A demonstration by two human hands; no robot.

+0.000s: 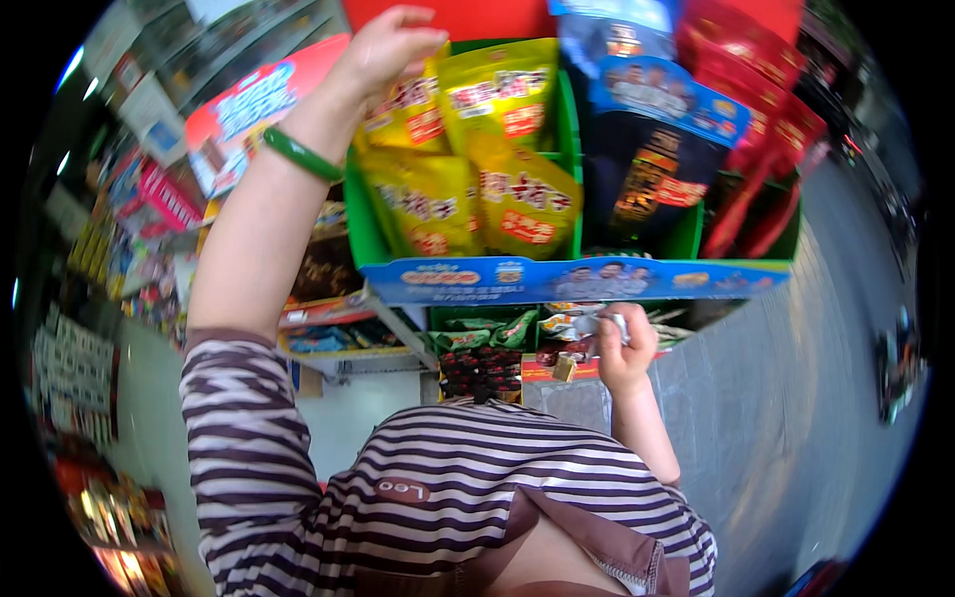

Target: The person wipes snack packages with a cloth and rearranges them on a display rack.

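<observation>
My left hand (388, 52) reaches over the back left of a green display box (352, 213), a green bangle (298, 157) on its forearm. Its fingers are spread beside the upper yellow snack pouches (498, 93); nothing shows in its grasp, though blur hides any contact. More yellow pouches (421, 198) stand in front within the same compartment. Below the box's blue printed front strip (462, 282), my right hand (630, 351) pinches a small whitish, crumpled item (618, 322), perhaps a wrapper or cloth. That hand is beside small wrapped snacks (563, 328) on the lower shelf.
Dark pouches (649, 172) and red pouches (761, 134) fill the box's other compartments. Green packets (485, 332) sit on a shelf underneath. A pink-and-white carton (261, 104) stands at left among crowded goods. Grey paving (746, 418) and a motorbike (891, 366) are at right.
</observation>
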